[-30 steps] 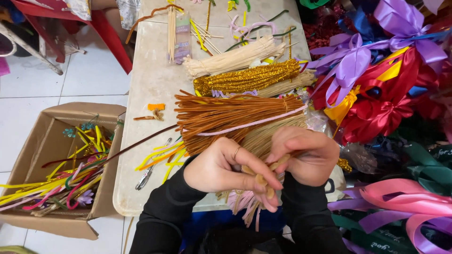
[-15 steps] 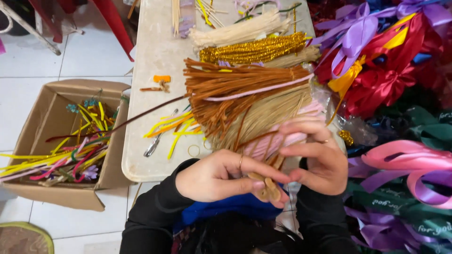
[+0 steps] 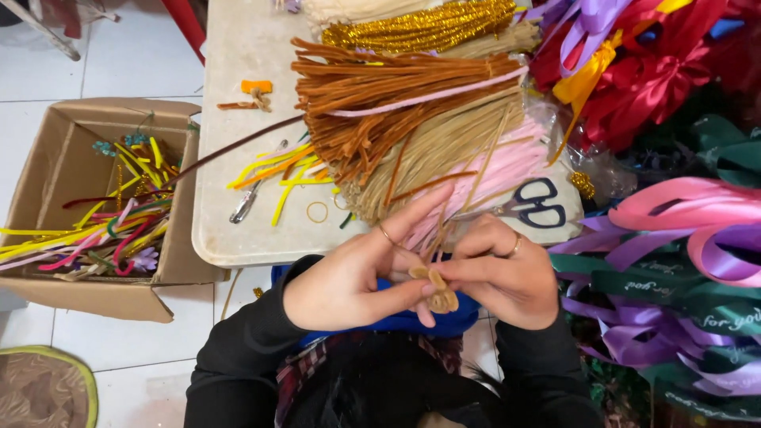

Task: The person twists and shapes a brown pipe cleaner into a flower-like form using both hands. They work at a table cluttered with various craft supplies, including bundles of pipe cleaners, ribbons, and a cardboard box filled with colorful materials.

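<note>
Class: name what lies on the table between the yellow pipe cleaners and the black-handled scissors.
In the head view, a rubber band, then tan pipe cleaners and pink ones, separate the yellow pipe cleaners from the scissors.

Scissors [image 3: 533,204] right of stem bundles [image 3: 412,119]

- A white tiled floor [image 3: 135,67] with grey grout lines fills the left side.
- A pale table [image 3: 238,95] with rounded corners stands in the middle, seen from above.
- An open cardboard box [image 3: 47,158] sits on the floor, touching the table's left edge.
- A woven mat [image 3: 40,392] with a green border lies at the bottom left corner.
- Red furniture legs [image 3: 189,28] show at the top.
- The light is even and soft.
</note>
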